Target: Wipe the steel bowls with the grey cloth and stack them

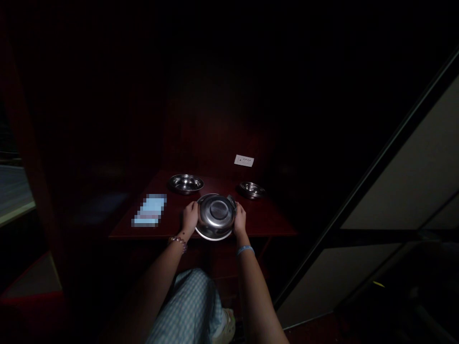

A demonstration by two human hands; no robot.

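The person's left hand (190, 218) and right hand (240, 220) pinch opposite rims of an upturned stainless-steel bowl (216, 210), fingers curled around its edge, at the near side of the dark red tabletop (267, 220). By the right hand's fingers is a small grey item (232, 201), too dark to identify. Farther off, a metal basin (186, 184) sits left and smaller metal bowls (251, 190) right.

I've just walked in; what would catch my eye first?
Probably the metal bowl, its underside showing, held between left hand and right hand at the front of the table. Next, the bright pixelated patch at the table's left and the white socket on the dark wall behind.
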